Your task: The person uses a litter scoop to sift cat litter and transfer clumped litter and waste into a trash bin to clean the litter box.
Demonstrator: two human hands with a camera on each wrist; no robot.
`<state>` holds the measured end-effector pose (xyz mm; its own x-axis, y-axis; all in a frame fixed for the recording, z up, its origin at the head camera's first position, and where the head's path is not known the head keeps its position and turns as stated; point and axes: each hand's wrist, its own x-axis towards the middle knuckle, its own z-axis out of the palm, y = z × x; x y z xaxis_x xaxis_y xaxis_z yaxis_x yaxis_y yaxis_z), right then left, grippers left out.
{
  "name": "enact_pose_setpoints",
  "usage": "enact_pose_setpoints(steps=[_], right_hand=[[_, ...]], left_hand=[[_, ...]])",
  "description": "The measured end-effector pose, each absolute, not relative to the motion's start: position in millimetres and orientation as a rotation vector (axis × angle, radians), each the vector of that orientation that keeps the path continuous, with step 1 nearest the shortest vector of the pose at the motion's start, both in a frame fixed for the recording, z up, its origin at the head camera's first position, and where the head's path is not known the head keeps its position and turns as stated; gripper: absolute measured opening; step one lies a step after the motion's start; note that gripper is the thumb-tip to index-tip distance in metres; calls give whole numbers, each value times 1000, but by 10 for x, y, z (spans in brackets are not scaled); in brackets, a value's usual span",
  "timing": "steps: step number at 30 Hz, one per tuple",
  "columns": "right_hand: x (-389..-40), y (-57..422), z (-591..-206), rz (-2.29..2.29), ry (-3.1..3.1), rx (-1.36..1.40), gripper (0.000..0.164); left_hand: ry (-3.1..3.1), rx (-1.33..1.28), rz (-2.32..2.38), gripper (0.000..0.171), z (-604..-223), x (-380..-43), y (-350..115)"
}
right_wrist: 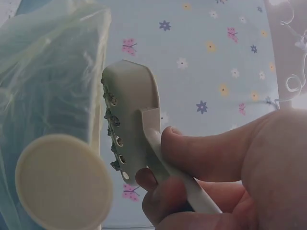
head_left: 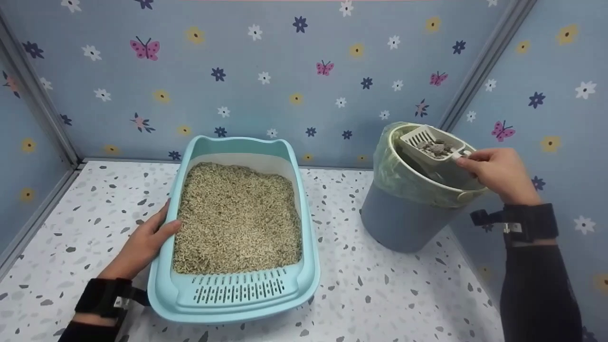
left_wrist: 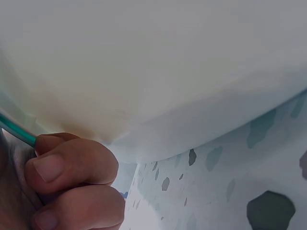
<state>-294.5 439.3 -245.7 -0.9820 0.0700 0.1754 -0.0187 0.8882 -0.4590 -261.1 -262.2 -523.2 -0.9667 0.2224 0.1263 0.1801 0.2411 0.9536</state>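
Note:
My left hand (head_left: 142, 242) grips the left rim of a light blue litter box (head_left: 311, 242), thumb over the edge. Its curled fingers (left_wrist: 76, 165) show beneath the rim in the left wrist view. Pale, grainy litter (head_left: 237, 218) fills the box. On the right, my right hand (head_left: 503, 173) holds a cream slotted litter scoop (head_left: 416, 136) by its handle. Grey-brown clumps (head_left: 437, 148) lie in the scoop, which is over the mouth of a trash bin (head_left: 403, 218). Bits of clump poke through the slots (right_wrist: 115, 120) in the right wrist view.
A thin, greenish bag (head_left: 387, 175) lines the bin and folds over its rim. A round cream tab (right_wrist: 62, 184) sticks out from the rim. Flower-patterned panels (head_left: 266, 95) stand behind and at both sides of the speckled table (head_left: 342, 285).

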Motion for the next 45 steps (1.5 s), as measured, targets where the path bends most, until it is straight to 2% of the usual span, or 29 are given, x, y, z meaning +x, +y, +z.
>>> enact_pose_setpoints(steps=[16, 26, 43, 45], right_hand=[[-2966, 4370, -2475, 563, -2896, 23, 39], [-2950, 4296, -2486, 458, -2941, 136, 37], [-2855, 4152, -2535, 406, -2896, 98, 33], [-2848, 4138, -2545, 377, -2878, 113, 37]], left_hand=[[2463, 380, 1870, 75, -5223, -2604, -2616], [2480, 364, 1840, 75, -5218, -2606, -2624], [2484, 366, 1824, 73, -5211, -2592, -2628], [2484, 364, 1821, 73, -5211, -2593, -2629]])
